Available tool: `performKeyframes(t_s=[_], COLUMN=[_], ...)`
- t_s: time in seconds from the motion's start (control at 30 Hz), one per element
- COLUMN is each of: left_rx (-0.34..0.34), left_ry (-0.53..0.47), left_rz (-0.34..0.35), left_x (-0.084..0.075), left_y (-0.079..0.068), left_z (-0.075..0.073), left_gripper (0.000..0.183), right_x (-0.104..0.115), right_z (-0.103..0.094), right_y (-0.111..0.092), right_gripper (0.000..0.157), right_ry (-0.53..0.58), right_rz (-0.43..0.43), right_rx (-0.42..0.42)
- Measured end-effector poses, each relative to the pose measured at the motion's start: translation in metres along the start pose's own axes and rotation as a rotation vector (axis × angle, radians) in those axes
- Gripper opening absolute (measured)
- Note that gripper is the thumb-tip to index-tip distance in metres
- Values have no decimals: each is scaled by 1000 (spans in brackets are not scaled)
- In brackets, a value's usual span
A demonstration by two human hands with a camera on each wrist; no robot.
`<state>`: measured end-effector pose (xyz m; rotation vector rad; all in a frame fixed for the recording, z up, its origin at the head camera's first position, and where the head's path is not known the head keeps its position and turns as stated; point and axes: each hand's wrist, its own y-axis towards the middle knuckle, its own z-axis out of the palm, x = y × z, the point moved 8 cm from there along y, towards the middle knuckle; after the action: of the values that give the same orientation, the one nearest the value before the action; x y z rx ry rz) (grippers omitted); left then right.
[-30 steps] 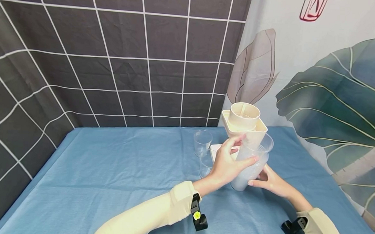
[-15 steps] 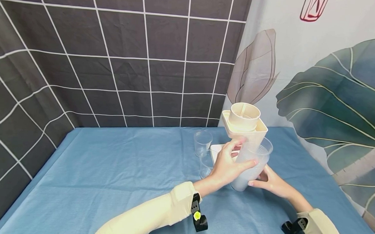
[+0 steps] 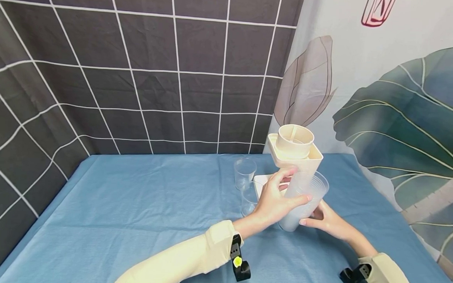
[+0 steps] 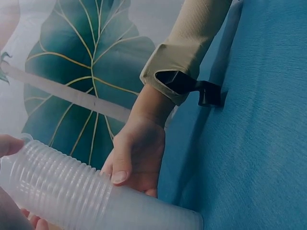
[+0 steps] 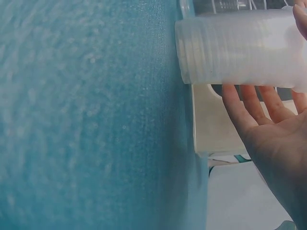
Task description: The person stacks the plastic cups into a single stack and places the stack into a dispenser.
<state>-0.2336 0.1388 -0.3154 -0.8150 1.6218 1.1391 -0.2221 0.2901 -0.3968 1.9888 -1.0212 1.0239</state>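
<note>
L hand grips cup stack; R hand holds its lower part, fingers partly hidden behind stack.

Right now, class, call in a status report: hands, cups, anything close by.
Left hand grips the stack of cups near its top. Right hand holds its lower side. Stack base on the blue tablecloth. Two clear cups and a cream holder close behind.
</note>
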Motion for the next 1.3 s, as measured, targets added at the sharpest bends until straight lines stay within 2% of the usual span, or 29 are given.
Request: performKeyframes(t_s=[0.23, 0.93, 1.3], left_rx=[9, 0, -4], left_ry=[3, -16, -11], left_rz=[7, -7, -5], left_x=[1, 6, 7], left_y=[0, 0, -1], left_z=[0, 0, 1], left_gripper=[68, 63, 63], right_x=[0, 2, 0], right_z=[0, 0, 0], right_y=[0, 1, 0], right_gripper=[86, 85, 85], right_ry=[10, 3, 7], right_rz=[-9, -35, -12], right_rx=[6, 15, 15])
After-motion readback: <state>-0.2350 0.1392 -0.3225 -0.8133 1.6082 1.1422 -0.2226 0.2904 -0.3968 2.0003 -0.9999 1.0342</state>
